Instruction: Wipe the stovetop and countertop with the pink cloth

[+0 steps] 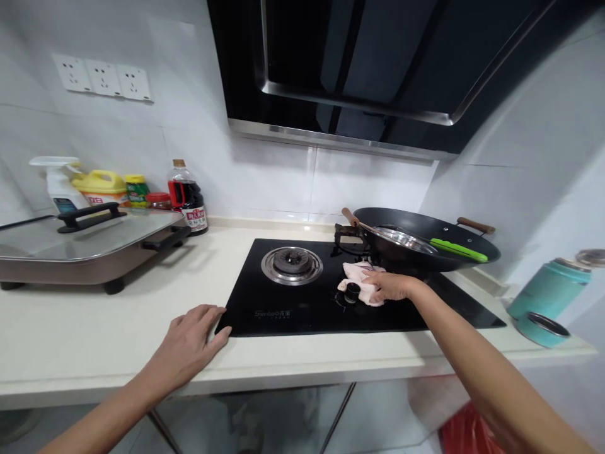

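My right hand [394, 285] presses a pale pink cloth [362, 277] onto the black glass gas stove [293, 312], with its fingers on the cloth. The cloth lies bunched beside a black control knob [352, 292]. Left of it sits a bare burner [292, 263] in its steel ring. At the stove's front left corner my left hand [191, 337] rests on the counter, fingers stretched out and holding nothing. A black wok [401, 217] stands over the right burner, with a green-handled utensil [458, 250] and a shiny metal piece inside.
An electric pan with a glass lid [89, 246] occupies the left counter. Behind it stand a spray bottle [59, 186], a yellow jug [101, 184] and a soy sauce bottle [189, 198]. A teal canister [551, 290] is at the right. The range hood [340, 75] hangs overhead.
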The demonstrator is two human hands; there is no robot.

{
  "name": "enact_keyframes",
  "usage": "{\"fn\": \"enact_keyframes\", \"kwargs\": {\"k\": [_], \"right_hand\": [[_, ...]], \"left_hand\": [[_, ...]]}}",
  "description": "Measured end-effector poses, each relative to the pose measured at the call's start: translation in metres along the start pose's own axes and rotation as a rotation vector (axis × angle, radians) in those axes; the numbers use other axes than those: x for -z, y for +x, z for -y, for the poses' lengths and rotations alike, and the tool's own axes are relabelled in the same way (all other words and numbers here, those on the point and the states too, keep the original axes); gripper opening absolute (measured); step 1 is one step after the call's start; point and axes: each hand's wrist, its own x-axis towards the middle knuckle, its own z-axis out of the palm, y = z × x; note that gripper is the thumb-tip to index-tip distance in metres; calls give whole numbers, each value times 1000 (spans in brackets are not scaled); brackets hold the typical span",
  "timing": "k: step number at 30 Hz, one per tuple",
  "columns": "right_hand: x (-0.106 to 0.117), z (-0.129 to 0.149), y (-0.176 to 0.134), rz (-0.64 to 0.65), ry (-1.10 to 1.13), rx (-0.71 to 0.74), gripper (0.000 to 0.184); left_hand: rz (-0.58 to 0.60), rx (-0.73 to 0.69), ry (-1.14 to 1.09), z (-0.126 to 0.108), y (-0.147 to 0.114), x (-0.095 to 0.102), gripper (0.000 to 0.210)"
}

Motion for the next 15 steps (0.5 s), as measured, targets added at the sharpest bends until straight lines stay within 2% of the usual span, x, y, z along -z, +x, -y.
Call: {"fn": "enact_keyframes", "kwargs": {"k": [3,6,11,15], "right_hand": [[-2,7,7,19,-6,-22,61],[-1,12,12,-3,-16,-37,58],[-2,11,21,-101,34,-121,68],[-5,17,37,-165,60,-175,66]], "left_hand": [[4,-2,8,0,0,0,50],[1,-11,13,2,0,-2,50],[-41,-27,21,3,1,-5,49],[-34,-30,28,3,1,-6,47]]}}
